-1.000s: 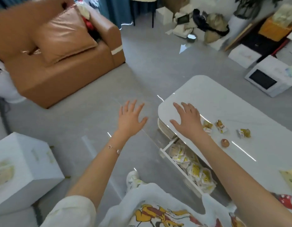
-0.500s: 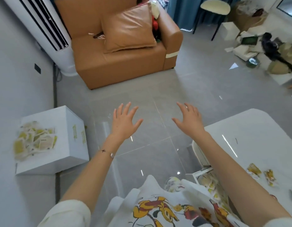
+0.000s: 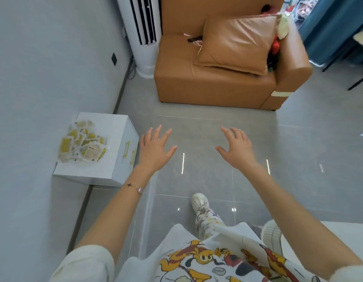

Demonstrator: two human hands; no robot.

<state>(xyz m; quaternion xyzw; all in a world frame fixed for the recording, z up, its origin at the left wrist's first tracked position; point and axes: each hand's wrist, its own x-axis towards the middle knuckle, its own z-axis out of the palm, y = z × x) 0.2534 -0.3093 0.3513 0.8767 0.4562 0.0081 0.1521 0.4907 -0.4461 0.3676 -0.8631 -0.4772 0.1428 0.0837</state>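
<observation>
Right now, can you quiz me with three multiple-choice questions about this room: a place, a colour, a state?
1. Where do the yellow packets lie? A on a bed; B on the white box; C on a shelf.
2. What colour is the sofa? A brown; B green; C black.
3. How are the left hand and right hand? A gripping a packet; B open, empty; C fists.
Answers: 1 B, they pile on its top; 2 A, tan-brown leather; 3 B, both spread, holding nothing.

Bare floor (image 3: 199, 137) lies open under and between my left hand (image 3: 155, 151) and right hand (image 3: 237, 150). Just left of my left hand the box (image 3: 113, 129), heaped with packets (image 3: 82, 146), stands against the wall (image 3: 44, 78). Ahead of both hands, the sofa (image 3: 217, 88) blocks the way.
</observation>
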